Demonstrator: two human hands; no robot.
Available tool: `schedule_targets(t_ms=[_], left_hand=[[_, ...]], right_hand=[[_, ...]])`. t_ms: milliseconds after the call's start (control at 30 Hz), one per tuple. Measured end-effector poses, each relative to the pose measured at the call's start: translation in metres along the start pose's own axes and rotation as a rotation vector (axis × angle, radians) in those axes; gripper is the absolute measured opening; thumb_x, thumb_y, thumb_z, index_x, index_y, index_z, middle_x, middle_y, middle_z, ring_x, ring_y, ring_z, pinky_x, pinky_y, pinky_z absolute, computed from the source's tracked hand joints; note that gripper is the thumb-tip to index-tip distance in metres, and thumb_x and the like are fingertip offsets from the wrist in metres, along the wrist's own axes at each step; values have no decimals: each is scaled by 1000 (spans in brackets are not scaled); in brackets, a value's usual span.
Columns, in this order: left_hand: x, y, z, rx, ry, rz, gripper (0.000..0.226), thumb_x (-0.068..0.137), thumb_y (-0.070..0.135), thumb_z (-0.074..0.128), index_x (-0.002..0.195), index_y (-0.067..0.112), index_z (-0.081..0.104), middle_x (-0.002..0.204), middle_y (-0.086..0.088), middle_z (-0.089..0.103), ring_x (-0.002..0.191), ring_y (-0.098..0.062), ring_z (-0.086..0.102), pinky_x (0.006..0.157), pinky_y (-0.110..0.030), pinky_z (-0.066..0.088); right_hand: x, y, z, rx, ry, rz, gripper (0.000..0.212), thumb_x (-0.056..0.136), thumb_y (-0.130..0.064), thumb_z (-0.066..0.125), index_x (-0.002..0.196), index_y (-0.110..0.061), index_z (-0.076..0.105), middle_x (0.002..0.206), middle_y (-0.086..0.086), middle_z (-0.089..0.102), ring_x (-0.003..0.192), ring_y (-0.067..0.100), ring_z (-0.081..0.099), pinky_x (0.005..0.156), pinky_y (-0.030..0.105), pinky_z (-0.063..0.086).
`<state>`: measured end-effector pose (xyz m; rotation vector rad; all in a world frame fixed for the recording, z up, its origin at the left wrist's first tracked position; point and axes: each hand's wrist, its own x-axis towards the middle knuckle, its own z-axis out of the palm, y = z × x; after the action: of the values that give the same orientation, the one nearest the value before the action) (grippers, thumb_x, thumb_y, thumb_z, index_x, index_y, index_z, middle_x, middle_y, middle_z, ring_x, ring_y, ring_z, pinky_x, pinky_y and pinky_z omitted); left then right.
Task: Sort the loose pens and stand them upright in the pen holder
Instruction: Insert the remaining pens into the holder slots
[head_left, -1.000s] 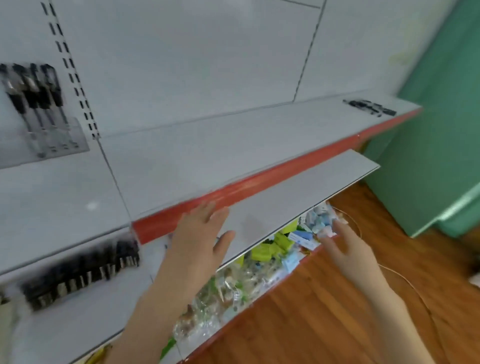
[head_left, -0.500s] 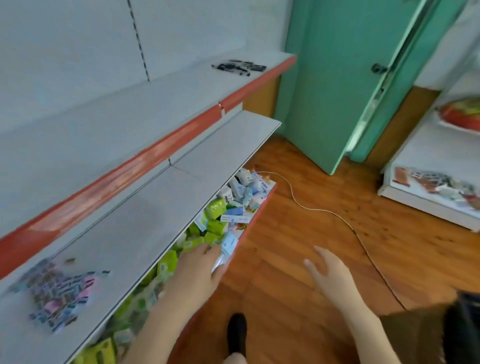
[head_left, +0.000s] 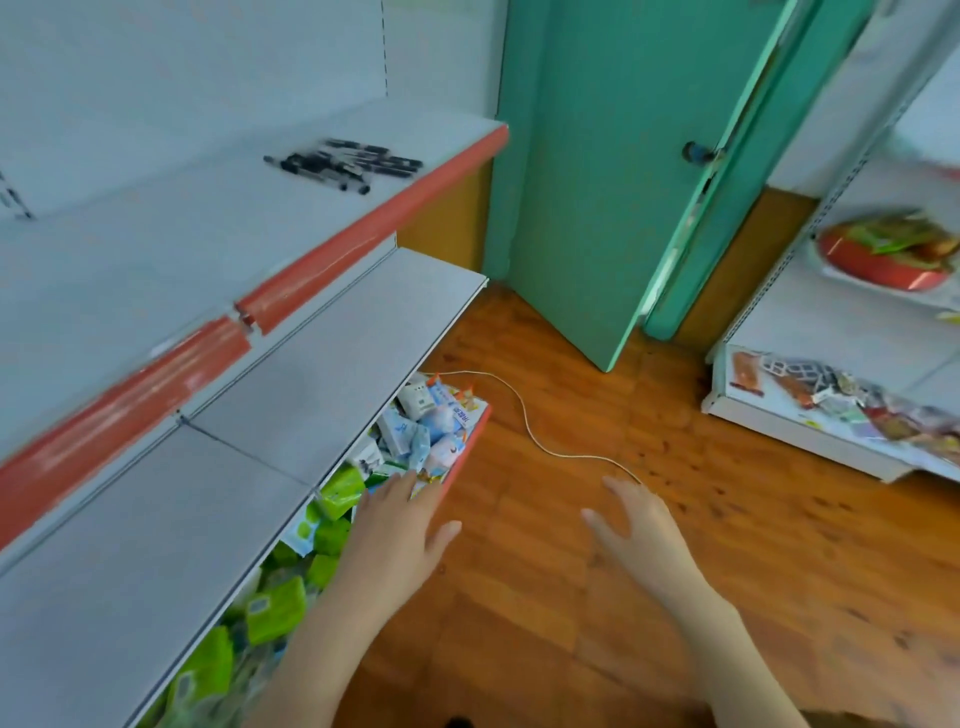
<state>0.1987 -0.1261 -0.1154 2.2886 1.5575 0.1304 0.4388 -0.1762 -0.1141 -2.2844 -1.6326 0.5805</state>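
Several loose black pens (head_left: 345, 162) lie in a heap on the upper white shelf (head_left: 156, 228), near its right end. No pen holder shows in this view. My left hand (head_left: 400, 530) hangs open with fingers spread, over the front edge of the bottom shelf and well below the pens. My right hand (head_left: 641, 535) is open too, held above the wooden floor. Neither hand holds anything.
The upper shelf has a red front strip (head_left: 332, 260). A second white shelf (head_left: 332, 374) sits under it, and green and blue packets (head_left: 415, 431) fill the bottom shelf. A green door (head_left: 613, 171) stands behind. A white cord (head_left: 524, 421) crosses the floor. Another shelf unit (head_left: 831, 415) stands at right.
The view has swung right along the shelving, so the pen heap now looks nearer and larger. Both hands have dropped from shelf height to low over the bottom shelf and floor, still empty.
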Motion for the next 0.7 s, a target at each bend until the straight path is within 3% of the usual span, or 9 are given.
schedule_targets(t_ms=[167, 267, 367, 500, 600, 700], left_hand=[[67, 21, -12, 32, 59, 43, 61, 80, 55, 38, 111, 9, 64, 106, -17, 64, 98, -37, 62, 83, -50, 50], [106, 37, -21, 66, 11, 27, 54, 90, 51, 41, 132, 17, 47, 126, -9, 51, 117, -29, 49, 98, -40, 38], [153, 44, -23, 99, 49, -4, 57, 90, 54, 37, 136, 20, 40, 135, -6, 45, 122, -24, 44, 101, -36, 33], [205, 50, -36, 56, 181, -64, 71, 80, 61, 26, 121, 12, 57, 115, -14, 59, 105, -33, 56, 87, -43, 43], [240, 62, -56, 34, 237, -201, 58, 84, 48, 45, 123, 7, 57, 124, -23, 57, 112, -40, 55, 95, -48, 42], [265, 69, -75, 0, 297, -299, 55, 79, 45, 47, 106, 2, 67, 106, -26, 66, 92, -43, 65, 77, -53, 51]], right_hand=[[69, 7, -25, -13, -5, -17, 55, 90, -37, 53, 138, -14, 38, 145, 6, 39, 136, 21, 31, 110, 29, 24], [116, 10, -37, -3, 1, -46, 54, 90, -38, 53, 138, -15, 39, 145, 4, 40, 136, 19, 32, 110, 28, 26], [171, 10, -49, -11, -5, -84, 56, 90, -41, 52, 139, -18, 38, 147, 2, 38, 137, 18, 30, 110, 31, 28], [244, 1, -72, -56, -24, -199, 58, 90, -44, 51, 140, -21, 35, 150, 0, 33, 139, 16, 27, 112, 31, 25], [304, -14, -98, -63, -37, -351, 59, 89, -45, 50, 141, -21, 34, 150, 0, 32, 139, 15, 26, 113, 30, 24], [351, -39, -119, -32, -68, -528, 59, 89, -43, 51, 141, -20, 34, 150, 0, 33, 139, 15, 26, 113, 29, 22]])
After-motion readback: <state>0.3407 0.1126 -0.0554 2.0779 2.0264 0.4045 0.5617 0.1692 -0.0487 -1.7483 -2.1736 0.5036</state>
